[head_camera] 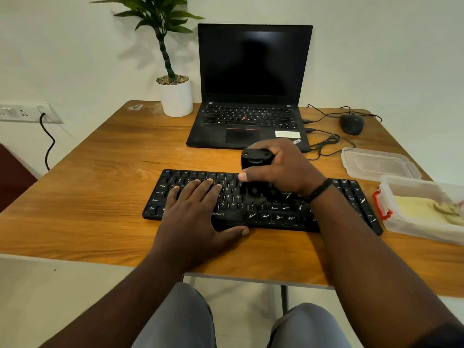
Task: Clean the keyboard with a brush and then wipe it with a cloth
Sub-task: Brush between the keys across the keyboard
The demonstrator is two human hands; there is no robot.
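A black keyboard (351, 197) lies across the wooden table (100, 177) near its front edge. My left hand (198, 214) rests flat on the keyboard's left half, fingers straight on the keys and thumb along the front edge. My right hand (281, 167) grips a black brush (254, 159) by its chunky handle. The dark bristles are blurred and touch the keys at the middle of the keyboard. A pale yellow cloth (421, 209) lies inside a clear plastic box (401, 224) to the right of the keyboard.
An open black laptop (251, 96) stands behind the keyboard. A potted plant (175, 96) is at its left, a black mouse (352, 123) with cables at its right. The box's clear lid (376, 164) lies behind the box. A wall socket (25, 113) is at far left.
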